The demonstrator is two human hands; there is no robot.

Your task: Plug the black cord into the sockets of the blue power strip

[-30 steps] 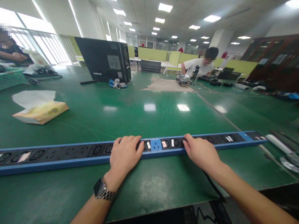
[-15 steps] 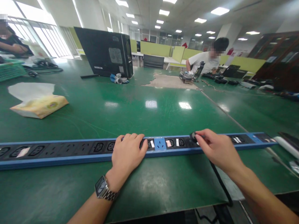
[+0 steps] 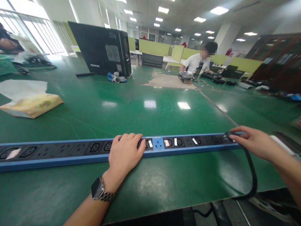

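Note:
A long blue-edged power strip [image 3: 131, 153] with black sockets and one blue socket lies across the green table. My left hand [image 3: 125, 153], wearing a watch [image 3: 101, 190] at the wrist, grips it just left of the blue socket, fingers over the far edge and thumb on top. Toward the strip's right end, my right hand [image 3: 250, 139] pinches a black plug [image 3: 227, 135] at the sockets. Whether the plug is seated in one I cannot tell. Its black cable [image 3: 252, 175] loops down from that hand over the table's front edge.
Beyond the strip stand a tissue pack [image 3: 35, 105] at left and a black computer case [image 3: 103, 50] with gloves [image 3: 116, 77] beside it. A person in a white shirt [image 3: 194, 61] works across the table [image 3: 131, 110]. A green basket [image 3: 7, 65] sits far left.
My right hand has moved right along the strip with the plug, uncovering several sockets, and the cable now hangs in a wider loop. My left hand keeps its grip on the strip.

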